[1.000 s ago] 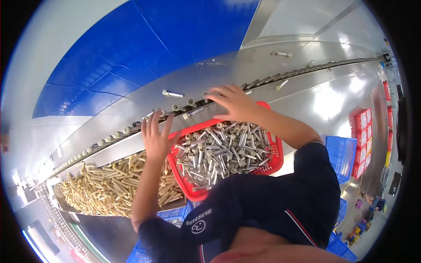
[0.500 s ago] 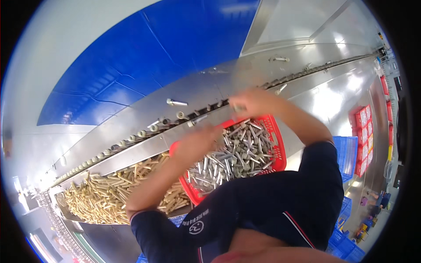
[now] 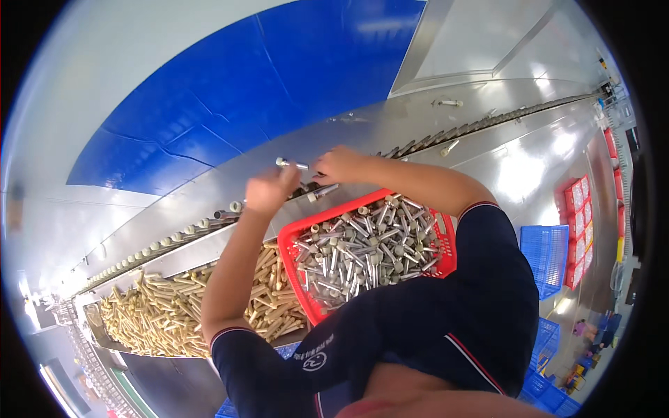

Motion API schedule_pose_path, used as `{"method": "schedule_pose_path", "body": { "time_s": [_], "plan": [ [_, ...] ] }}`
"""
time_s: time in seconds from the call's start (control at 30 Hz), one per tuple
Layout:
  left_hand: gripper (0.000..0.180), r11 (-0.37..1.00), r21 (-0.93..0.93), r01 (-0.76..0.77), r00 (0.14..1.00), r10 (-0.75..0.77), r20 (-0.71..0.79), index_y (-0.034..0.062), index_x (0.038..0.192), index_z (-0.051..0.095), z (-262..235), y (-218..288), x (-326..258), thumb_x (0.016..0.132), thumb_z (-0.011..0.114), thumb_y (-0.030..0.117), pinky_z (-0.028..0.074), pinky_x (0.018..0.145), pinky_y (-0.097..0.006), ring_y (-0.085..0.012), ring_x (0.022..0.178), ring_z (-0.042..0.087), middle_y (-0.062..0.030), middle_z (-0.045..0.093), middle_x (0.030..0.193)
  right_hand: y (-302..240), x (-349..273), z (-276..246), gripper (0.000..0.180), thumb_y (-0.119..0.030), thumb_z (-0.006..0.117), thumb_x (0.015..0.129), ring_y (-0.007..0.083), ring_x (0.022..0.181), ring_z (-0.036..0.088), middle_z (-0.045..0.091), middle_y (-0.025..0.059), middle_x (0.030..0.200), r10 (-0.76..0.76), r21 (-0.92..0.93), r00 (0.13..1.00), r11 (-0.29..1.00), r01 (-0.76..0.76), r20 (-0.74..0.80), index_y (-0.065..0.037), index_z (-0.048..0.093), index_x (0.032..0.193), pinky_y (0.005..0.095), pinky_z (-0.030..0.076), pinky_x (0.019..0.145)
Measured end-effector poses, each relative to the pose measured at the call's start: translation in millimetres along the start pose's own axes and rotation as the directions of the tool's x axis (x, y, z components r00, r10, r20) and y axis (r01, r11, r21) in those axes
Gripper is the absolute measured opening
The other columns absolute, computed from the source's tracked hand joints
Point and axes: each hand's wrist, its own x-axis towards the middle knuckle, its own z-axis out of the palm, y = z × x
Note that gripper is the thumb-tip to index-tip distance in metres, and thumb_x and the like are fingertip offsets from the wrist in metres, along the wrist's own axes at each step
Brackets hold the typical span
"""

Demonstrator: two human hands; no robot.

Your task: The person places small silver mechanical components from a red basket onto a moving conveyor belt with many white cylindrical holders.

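Your right hand [image 3: 341, 164] pinches a short silver metal bolt [image 3: 325, 190]; your left hand's [image 3: 270, 189] grip, closed beside it, cannot be read. You seem to be loading the slotted steel rail [image 3: 209, 224]: next, seat it.

left hand [image 3: 270, 189]: raised, fingers curled | right hand [image 3: 339, 166]: reaching forward, fingers pinched

Right of the red basket [image 3: 446, 261], red rectangular packages [image 3: 577, 216] stand stacked at the far edge, with a small white logo patch [image 3: 317, 359] on the dark shirt just below the basket.
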Motion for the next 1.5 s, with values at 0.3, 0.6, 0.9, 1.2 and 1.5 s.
{"method": "schedule_pose_path", "body": {
  "time_s": [0.3, 0.6, 0.9, 1.2, 1.5],
  "plan": [
    [0.04, 0.658, -0.666, 0.351, 0.861, 0.053, 0.506, 0.0125, 0.119, 0.051, -5.3, 140.4, -119.6, 0.083, 0.061, 0.027, 0.051, 0.071, -0.043, -0.0322, 0.085, 0.062, -0.0152, 0.062, 0.096, -39.6, -63.9, -116.1, 0.02, -0.026, 0.065, 0.081, 0.023, 0.059, 0.058, 0.057, 0.0106, 0.065, 0.123, 0.402, 0.959, 0.916, -0.011, -0.253, -0.007, 0.059, 0.076, 0.0364, 0.044, 0.054],
    [0.055, 0.975, -0.052, 0.215, 0.944, -0.221, -0.246, 0.0159, 0.123, 0.051, -32.3, -7.4, -72.9, 0.077, 0.069, 0.04, 0.045, 0.089, -0.047, -0.033, 0.111, 0.051, -0.0143, 0.047, 0.127, -54.5, -55.7, -46.2, 0.069, -0.037, 0.071, 0.073, 0.0334, 0.128, 0.032, 0.042, 0.0128, 0.13, 0.049, 0.229, 0.964, 0.973, 0.013, -0.261, -0.011, 0.042, 0.131, 0.0485, 0.029, 0.102],
    [0.022, 0.999, -0.039, -0.033, 0.994, 0.029, -0.104, 0.0128, 0.079, 0.053, 11.8, -23.8, -26.6, 0.081, 0.063, 0.032, 0.046, 0.045, -0.033, -0.0209, 0.049, 0.057, -0.0017, 0.055, 0.057, -31.5, 28.9, -25.8, 0.051, -0.056, 0.059, 0.075, 0.0332, 0.06, 0.062, 0.059, 0.0114, 0.06, 0.027, -0.099, 0.998, 0.995, -0.021, 0.054, -0.006, 0.061, 0.08, 0.0417, 0.049, 0.055],
    [0.052, 0.71, -0.638, 0.299, 0.935, -0.085, 0.343, 0.0136, 0.12, 0.053, -54.8, 89.2, -97.6, 0.074, 0.072, 0.029, 0.048, 0.085, -0.041, -0.0326, 0.105, 0.055, -0.015, 0.053, 0.121, -22.1, -150.9, -73.5, 0.046, -0.038, 0.07, 0.074, 0.0295, 0.099, 0.056, 0.057, 0.0153, 0.105, 0.092, 0.17, 0.896, 0.968, -0.182, 0.434, -0.008, 0.052, 0.104, 0.0407, 0.046, 0.075],
    [0.059, 0.999, 0.011, 0.046, 0.998, -0.047, 0.032, 0.0166, 0.122, 0.051, -28.9, -50.0, -76.1, 0.072, 0.07, 0.042, 0.043, 0.092, -0.045, -0.0314, 0.112, 0.051, -0.014, 0.054, 0.119, -58.0, 3.6, -26.8, 0.066, -0.039, 0.066, 0.078, 0.0337, 0.117, 0.045, 0.046, 0.0171, 0.125, -0.112, 0.125, 0.98, 0.983, 0.133, -0.164, -0.012, 0.039, 0.133, 0.0459, 0.038, 0.095]
  ]
}}
